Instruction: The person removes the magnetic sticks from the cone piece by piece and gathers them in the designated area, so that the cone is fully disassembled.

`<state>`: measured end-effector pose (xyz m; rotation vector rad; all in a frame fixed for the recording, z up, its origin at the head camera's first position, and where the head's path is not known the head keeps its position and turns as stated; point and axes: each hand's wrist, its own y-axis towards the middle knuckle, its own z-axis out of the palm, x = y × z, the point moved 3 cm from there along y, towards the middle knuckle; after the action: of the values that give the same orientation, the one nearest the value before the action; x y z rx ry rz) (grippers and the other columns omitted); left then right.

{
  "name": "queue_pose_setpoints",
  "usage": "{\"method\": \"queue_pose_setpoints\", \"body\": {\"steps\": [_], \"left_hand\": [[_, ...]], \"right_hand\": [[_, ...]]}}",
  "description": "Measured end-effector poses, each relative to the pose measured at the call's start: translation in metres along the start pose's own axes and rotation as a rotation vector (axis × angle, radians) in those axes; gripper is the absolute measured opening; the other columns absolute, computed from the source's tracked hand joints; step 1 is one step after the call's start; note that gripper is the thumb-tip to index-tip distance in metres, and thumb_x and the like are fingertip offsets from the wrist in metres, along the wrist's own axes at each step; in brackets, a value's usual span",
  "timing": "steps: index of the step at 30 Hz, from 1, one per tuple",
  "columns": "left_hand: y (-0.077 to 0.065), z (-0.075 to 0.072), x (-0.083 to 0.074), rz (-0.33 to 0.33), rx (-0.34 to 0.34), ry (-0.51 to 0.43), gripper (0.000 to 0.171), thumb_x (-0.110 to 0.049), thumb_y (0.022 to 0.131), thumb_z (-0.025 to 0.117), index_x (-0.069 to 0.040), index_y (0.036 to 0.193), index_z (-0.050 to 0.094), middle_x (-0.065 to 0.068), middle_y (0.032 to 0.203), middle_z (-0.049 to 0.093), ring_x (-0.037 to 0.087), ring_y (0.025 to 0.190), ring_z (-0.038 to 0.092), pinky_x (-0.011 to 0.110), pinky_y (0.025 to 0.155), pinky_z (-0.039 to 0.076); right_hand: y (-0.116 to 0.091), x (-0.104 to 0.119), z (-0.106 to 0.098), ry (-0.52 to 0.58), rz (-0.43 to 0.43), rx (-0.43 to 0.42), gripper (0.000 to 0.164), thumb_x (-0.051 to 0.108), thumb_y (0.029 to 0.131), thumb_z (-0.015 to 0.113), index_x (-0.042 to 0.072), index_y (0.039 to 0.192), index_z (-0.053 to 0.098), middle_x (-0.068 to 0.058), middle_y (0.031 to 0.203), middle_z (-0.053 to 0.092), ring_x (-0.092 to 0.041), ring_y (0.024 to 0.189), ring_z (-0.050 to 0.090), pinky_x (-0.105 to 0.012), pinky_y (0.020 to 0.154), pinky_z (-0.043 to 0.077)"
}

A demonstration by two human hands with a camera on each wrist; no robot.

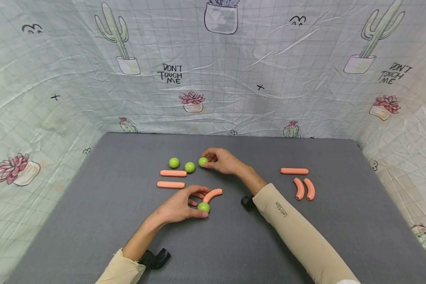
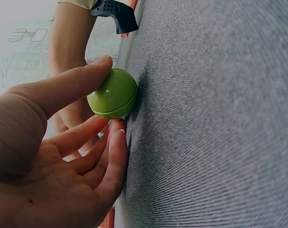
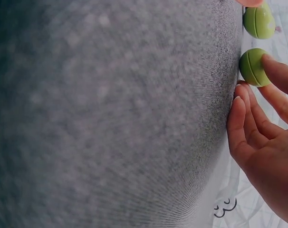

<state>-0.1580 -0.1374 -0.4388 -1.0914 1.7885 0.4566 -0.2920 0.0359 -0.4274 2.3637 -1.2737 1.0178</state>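
My left hand (image 1: 177, 206) pinches a glossy green ball (image 1: 203, 207) between thumb and fingers, low over the grey table. A seam line runs round this ball (image 2: 113, 95) in the left wrist view. Just beyond it lies a curved orange sausage-like piece (image 1: 213, 194), close to the left fingertips. Farther back, my right hand (image 1: 224, 161) holds a second green ball (image 1: 202, 161) by thumb and fingers; in the right wrist view the thumb rests on that ball (image 3: 253, 67). Two more green balls (image 1: 174, 162) (image 1: 189, 167) sit to its left.
Two straight orange pieces (image 1: 173, 173) (image 1: 170, 184) lie left of centre. On the right are one straight orange piece (image 1: 294, 170) and two curved ones (image 1: 298, 188) (image 1: 309, 189). A cloth wall (image 1: 227, 79) with plant drawings encloses the grey table (image 1: 213, 252).
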Motion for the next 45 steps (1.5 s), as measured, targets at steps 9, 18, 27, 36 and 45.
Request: {"method": "queue_pose_setpoints", "body": {"steps": [9, 18, 27, 36, 45], "left_hand": [[0.0, 0.0, 0.001, -0.012, -0.006, -0.003, 0.067, -0.026, 0.087, 0.087, -0.009, 0.144, 0.058, 0.009, 0.137, 0.066, 0.025, 0.127, 0.062, 0.027, 0.098, 0.055], [0.001, 0.0, -0.001, -0.037, -0.013, 0.01, 0.062, -0.025, 0.088, 0.086, -0.012, 0.143, 0.061, 0.007, 0.133, 0.067, 0.023, 0.123, 0.062, 0.031, 0.096, 0.054], [0.006, 0.001, -0.003, -0.038, -0.039, 0.043, 0.054, -0.023, 0.089, 0.085, -0.011, 0.138, 0.065, 0.005, 0.122, 0.07, 0.018, 0.112, 0.064, 0.024, 0.087, 0.054], [0.011, 0.0, -0.005, -0.042, -0.079, 0.093, 0.048, -0.019, 0.087, 0.085, -0.013, 0.133, 0.07, 0.003, 0.119, 0.074, 0.015, 0.105, 0.067, 0.027, 0.086, 0.054], [0.015, 0.002, -0.007, -0.026, -0.098, 0.111, 0.046, -0.018, 0.088, 0.084, -0.014, 0.132, 0.072, 0.001, 0.118, 0.075, 0.014, 0.103, 0.067, 0.029, 0.088, 0.053]], "right_hand": [[-0.005, 0.0, -0.004, 0.019, 0.022, 0.019, 0.043, 0.022, 0.099, 0.073, 0.01, 0.139, 0.062, -0.014, 0.121, 0.071, -0.025, 0.109, 0.068, -0.035, 0.09, 0.056], [-0.018, -0.006, -0.009, 0.052, 0.044, 0.035, 0.05, 0.024, 0.099, 0.074, 0.006, 0.143, 0.059, -0.016, 0.124, 0.07, -0.026, 0.111, 0.068, -0.033, 0.086, 0.056], [-0.045, -0.01, -0.017, 0.065, 0.035, 0.047, 0.046, 0.026, 0.099, 0.073, 0.005, 0.139, 0.062, -0.014, 0.12, 0.071, -0.023, 0.105, 0.068, -0.033, 0.086, 0.056], [-0.072, -0.013, -0.02, 0.076, -0.004, 0.11, 0.027, 0.023, 0.101, 0.071, 0.005, 0.121, 0.072, -0.008, 0.11, 0.074, -0.015, 0.094, 0.068, -0.029, 0.08, 0.055], [-0.091, -0.015, -0.016, 0.091, -0.041, 0.17, 0.023, 0.017, 0.099, 0.072, 0.002, 0.116, 0.073, -0.008, 0.099, 0.074, -0.011, 0.087, 0.067, -0.025, 0.076, 0.055]]}}
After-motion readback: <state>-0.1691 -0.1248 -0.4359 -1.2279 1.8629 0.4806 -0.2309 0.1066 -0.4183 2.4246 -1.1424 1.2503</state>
